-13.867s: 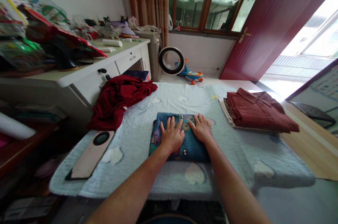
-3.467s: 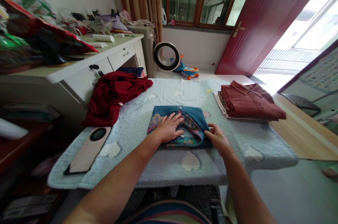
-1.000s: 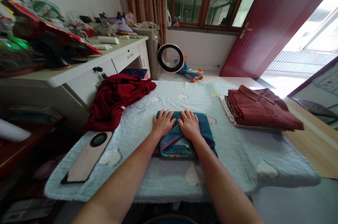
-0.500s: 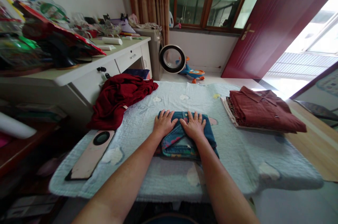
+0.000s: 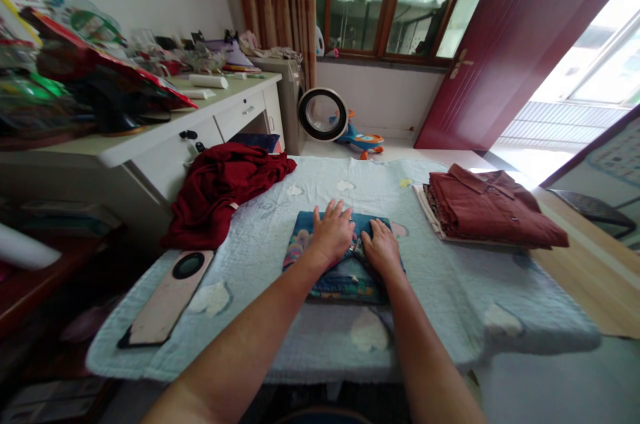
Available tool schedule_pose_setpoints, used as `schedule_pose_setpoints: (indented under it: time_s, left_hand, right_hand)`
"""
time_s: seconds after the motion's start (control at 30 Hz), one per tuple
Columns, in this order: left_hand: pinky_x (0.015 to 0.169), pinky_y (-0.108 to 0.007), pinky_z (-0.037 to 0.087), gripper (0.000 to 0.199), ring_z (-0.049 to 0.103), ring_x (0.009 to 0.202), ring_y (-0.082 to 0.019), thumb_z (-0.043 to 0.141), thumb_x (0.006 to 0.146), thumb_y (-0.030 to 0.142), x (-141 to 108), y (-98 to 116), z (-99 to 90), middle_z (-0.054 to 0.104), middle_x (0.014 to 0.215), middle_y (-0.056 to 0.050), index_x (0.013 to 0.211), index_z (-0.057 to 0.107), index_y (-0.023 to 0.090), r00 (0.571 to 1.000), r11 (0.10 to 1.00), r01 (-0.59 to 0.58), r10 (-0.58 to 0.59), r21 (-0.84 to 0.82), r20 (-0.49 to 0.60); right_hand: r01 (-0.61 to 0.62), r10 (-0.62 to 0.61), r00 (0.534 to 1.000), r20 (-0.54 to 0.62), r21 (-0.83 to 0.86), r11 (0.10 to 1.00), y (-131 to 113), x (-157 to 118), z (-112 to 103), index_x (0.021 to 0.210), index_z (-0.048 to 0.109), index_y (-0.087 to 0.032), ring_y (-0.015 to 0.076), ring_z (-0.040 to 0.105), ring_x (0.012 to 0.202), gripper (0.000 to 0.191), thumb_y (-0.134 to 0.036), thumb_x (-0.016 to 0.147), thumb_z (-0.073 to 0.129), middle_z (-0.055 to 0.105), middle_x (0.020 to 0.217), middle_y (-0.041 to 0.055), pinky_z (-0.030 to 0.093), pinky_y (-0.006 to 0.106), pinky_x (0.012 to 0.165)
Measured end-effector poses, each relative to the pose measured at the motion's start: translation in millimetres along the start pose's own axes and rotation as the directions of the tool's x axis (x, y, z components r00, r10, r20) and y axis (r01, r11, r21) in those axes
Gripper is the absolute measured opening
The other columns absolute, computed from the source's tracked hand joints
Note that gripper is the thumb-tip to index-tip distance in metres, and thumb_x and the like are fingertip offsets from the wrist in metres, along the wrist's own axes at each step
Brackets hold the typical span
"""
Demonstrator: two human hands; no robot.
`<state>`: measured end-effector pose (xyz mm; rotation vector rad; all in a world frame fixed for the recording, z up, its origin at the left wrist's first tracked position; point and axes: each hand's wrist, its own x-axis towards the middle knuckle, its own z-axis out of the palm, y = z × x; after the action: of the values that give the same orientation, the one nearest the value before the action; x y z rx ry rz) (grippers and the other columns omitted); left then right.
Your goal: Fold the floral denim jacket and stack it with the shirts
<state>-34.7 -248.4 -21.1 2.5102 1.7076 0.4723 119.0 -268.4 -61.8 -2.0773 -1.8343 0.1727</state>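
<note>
A folded blue denim garment (image 5: 300, 237) with a colourful print lies on the quilted light-blue cover (image 5: 260, 317), in front of me. My left hand (image 5: 333, 232) rests palm down on its middle, fingers apart. On its right part lies my right hand (image 5: 381, 247), fingers spread and bent a little, with nothing gripped. A stack of folded clothes with a rust-red shirt (image 5: 493, 207) on top sits at the right. At the left is a crumpled dark red cloth (image 5: 215, 194).
A pale phone-like object (image 5: 163, 307) lies at the cover's left edge. Beyond it stands a cluttered desk (image 5: 200, 121). A washing machine with its round door (image 5: 323, 115) open is behind the table, beside a blue and orange toy (image 5: 363, 141).
My left hand has slid right toward the garment's middle, uncovering its printed left part. My right hand has shifted slightly right and down. The view has moved slightly.
</note>
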Motion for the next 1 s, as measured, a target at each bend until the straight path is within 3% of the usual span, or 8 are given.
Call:
schedule_pose_setpoints:
  time_s: [0.1,0.27,0.37,0.47,0.57,0.67,0.83,1.0]
  left_hand:
    - [0.116,-0.059,0.018,0.048,0.023,0.145,-0.028,0.033,0.097,0.046,-7.3,26.4,10.5,0.035,0.156,-0.004,0.139,0.048,0.028,0.99,0.989,-0.131,0.134,-0.067,0.051]
    - [0.114,-0.066,0.015,0.052,0.016,0.147,-0.031,0.037,0.094,0.053,-17.6,31.1,32.4,0.034,0.157,-0.003,0.139,0.048,0.03,0.988,0.99,-0.122,0.127,-0.065,0.091]
    - [0.114,-0.067,0.014,0.052,0.014,0.148,-0.031,0.041,0.093,0.051,-18.7,27.8,35.0,0.031,0.158,-0.002,0.14,0.047,0.032,0.989,0.992,-0.113,0.118,-0.058,0.094]
    - [0.113,-0.068,0.014,0.052,0.013,0.148,-0.031,0.041,0.093,0.05,-18.2,27.7,33.3,0.031,0.158,-0.002,0.141,0.046,0.032,0.988,0.992,-0.113,0.118,-0.059,0.099]
    - [0.113,-0.068,0.014,0.051,0.013,0.148,-0.031,0.04,0.093,0.049,-17.9,28.5,32.3,0.031,0.158,-0.001,0.141,0.045,0.032,0.989,0.993,-0.108,0.113,-0.055,0.1]
    - [0.113,-0.067,0.015,0.051,0.014,0.148,-0.03,0.039,0.094,0.049,-18.2,28.5,32.6,0.031,0.158,-0.001,0.141,0.045,0.032,0.99,0.993,-0.104,0.108,-0.049,0.093]
    - [0.113,-0.067,0.017,0.05,0.015,0.147,-0.029,0.039,0.094,0.048,-19.0,27.6,33.7,0.032,0.157,-0.001,0.141,0.045,0.031,0.99,0.993,-0.111,0.114,-0.044,0.077]
    - [0.113,-0.066,0.018,0.05,0.016,0.147,-0.029,0.037,0.095,0.048,-19.0,26.7,33.8,0.032,0.157,0.0,0.141,0.045,0.031,0.991,0.993,-0.109,0.112,-0.042,0.073]
  right_hand:
    - [-0.018,0.017,0.999,-0.039,-0.012,1.0,10.9,-10.8,0.7,0.137,0.05,-0.01,0.0288,0.042,0.134,0.051,-0.032,0.091,0.044,0.046,0.146,0.0173,0.031,0.04,0.11]
    - [-0.131,0.13,0.985,-0.112,-0.006,0.991,22.3,-29.4,-6.8,0.134,0.052,-0.007,0.0332,0.051,0.122,0.056,-0.038,0.087,0.053,0.053,0.137,0.0222,0.039,0.042,0.101]
    - [-0.121,0.133,0.977,-0.164,0.082,0.989,29.2,-36.1,-14.1,0.127,0.056,-0.01,0.0292,0.057,0.112,0.048,-0.034,0.085,0.053,0.063,0.121,0.018,0.042,0.039,0.096]
    - [-0.157,0.195,0.967,-0.164,0.217,0.963,37.4,-39.0,-20.9,0.121,0.059,-0.013,0.0242,0.064,0.09,0.043,-0.033,0.083,0.052,0.069,0.098,0.012,0.046,0.033,0.08]
    - [-0.237,0.284,0.954,-0.094,0.34,0.91,45.7,-38.7,-24.4,0.114,0.062,-0.014,0.0198,0.058,0.06,0.042,-0.038,0.08,0.053,0.061,0.063,0.0007,0.041,0.029,0.059]
    - [-0.272,0.303,0.952,0.041,0.565,0.779,51.6,-38.2,-24.4,0.109,0.062,-0.014,0.0145,0.046,0.045,0.046,-0.044,0.075,0.059,0.046,0.049,-0.0075,0.034,0.026,0.047]
    - [-0.252,0.159,0.966,0.203,0.873,0.418,56.1,-42.8,-26.9,0.125,0.056,-0.018,0.0118,0.049,0.047,0.065,-0.048,0.069,0.07,0.061,0.061,-0.005,0.036,0.023,0.045]
    - [-0.243,0.126,0.969,0.215,0.925,0.291,58.5,-49.2,-30.9,0.127,0.055,-0.02,0.0113,0.052,0.05,0.065,-0.046,0.07,0.074,0.064,0.066,-0.0044,0.039,0.022,0.045]
